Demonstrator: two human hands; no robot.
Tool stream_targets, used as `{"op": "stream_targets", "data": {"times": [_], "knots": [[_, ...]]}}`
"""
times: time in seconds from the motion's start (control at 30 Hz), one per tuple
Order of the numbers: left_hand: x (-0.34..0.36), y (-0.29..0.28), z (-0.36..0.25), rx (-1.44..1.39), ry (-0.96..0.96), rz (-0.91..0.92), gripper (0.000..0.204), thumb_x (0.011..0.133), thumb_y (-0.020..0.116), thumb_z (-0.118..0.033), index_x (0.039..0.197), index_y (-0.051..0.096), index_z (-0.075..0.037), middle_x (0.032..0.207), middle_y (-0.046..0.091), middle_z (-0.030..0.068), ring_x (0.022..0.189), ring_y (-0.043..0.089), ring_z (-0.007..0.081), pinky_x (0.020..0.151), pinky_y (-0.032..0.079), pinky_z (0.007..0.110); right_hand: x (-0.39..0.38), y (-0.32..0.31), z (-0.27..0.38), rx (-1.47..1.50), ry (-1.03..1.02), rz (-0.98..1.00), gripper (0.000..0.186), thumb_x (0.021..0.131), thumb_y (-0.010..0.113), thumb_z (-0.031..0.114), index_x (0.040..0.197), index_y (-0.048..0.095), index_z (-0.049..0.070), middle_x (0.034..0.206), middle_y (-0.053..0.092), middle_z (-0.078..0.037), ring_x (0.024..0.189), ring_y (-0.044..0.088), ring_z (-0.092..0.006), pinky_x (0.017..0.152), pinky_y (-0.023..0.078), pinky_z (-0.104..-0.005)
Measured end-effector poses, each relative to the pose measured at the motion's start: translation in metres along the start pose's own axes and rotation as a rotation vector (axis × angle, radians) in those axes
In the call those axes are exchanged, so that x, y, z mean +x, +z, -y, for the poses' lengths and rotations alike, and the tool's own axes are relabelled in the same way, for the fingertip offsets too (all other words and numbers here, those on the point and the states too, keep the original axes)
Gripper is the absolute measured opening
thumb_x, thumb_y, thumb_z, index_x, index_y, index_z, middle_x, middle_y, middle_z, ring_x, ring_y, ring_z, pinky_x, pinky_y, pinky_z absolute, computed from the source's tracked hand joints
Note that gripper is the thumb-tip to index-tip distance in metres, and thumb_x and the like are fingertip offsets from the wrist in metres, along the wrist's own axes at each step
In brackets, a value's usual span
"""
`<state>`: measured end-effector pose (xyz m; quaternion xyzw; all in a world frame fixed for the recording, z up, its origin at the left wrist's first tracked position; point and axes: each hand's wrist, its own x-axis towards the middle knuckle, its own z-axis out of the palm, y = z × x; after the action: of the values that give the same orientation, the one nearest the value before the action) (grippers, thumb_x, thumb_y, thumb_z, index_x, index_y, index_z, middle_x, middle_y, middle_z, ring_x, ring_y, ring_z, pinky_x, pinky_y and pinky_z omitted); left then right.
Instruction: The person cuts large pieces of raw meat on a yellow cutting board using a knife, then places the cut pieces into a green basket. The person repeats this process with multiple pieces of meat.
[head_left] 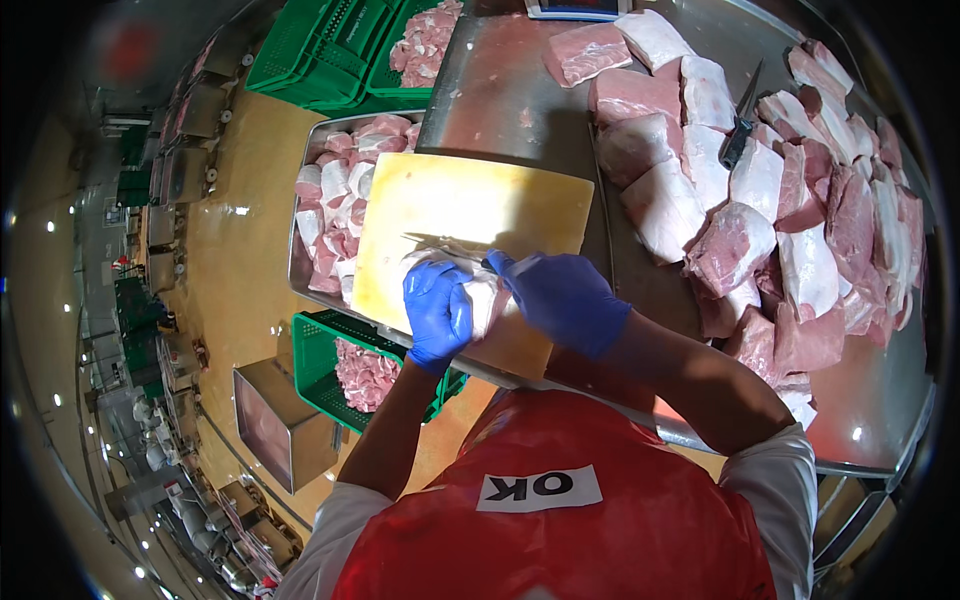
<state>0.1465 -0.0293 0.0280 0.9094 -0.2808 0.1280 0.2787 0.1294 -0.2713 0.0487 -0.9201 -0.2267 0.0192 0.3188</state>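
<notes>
Resting palm-down on the near left part of a pale meat piece (485, 300), the gloved left hand (437, 312) is pointing far, its fingers bending together over the top. Whether this grip is pinching the flesh or only pressing it, I cannot tell. The left forearm is sloping from near left up to the wrist.

The gloved right hand (565, 298) is lying back-up just right of the meat, its grip wrapping the handle of a knife (445, 245). The blade is pointing left along the meat's far edge. The right elbow is bending outward, the forearm slanting left and far.

The meat piece is sitting at the near side of a yellow cutting board (470, 190). Left of the board, a metal tray (296, 240) is holding cut pieces. On the metal worktop (500, 130) to the right, large slabs (665, 210) are lying in a pile, a second knife (740, 130) resting among them.
</notes>
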Motion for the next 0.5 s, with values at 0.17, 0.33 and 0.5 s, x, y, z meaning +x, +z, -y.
{"op": "stream_targets", "data": {"times": [0.17, 0.33, 0.5], "knots": [[-0.006, 0.003, 0.005, -0.018, -0.014, -0.014, 0.019, 0.087, 0.058, -0.008, 0.099, 0.072, -0.006, 0.103, 0.070, 0.0171, 0.103, 0.063, 0.0394, 0.101, 0.047, 0.052, -0.050, -0.073, 0.014, 0.032, 0.244, 0.340, 0.041, 0.099, 0.058, 0.014, 0.140, 0.059, 0.007, 0.090, 0.072, -0.019, 0.080, 0.075, -0.0383, 0.070, 0.060, -0.0486], [-0.004, 0.003, 0.001, 0.027, 0.006, -0.008, 0.019, 0.087, 0.058, -0.008, 0.099, 0.072, -0.006, 0.103, 0.070, 0.0171, 0.102, 0.064, 0.0392, 0.101, 0.047, 0.052, -0.026, -0.020, 0.007, 0.012, 0.113, 0.176, 0.048, 0.098, 0.060, 0.015, 0.145, 0.056, 0.007, 0.097, 0.073, -0.019, 0.083, 0.076, -0.0366, 0.070, 0.061, -0.0479], [-0.002, 0.008, 0.001, 0.036, -0.012, -0.053, 0.019, 0.087, 0.058, -0.007, 0.098, 0.072, -0.005, 0.104, 0.070, 0.0174, 0.103, 0.063, 0.0387, 0.101, 0.048, 0.051, -0.049, -0.027, 0.011, 0.008, 0.152, 0.088, 0.047, 0.103, 0.059, 0.019, 0.148, 0.053, 0.012, 0.089, 0.070, -0.016, 0.077, 0.075, -0.0324, 0.063, 0.061, -0.0462]]}}
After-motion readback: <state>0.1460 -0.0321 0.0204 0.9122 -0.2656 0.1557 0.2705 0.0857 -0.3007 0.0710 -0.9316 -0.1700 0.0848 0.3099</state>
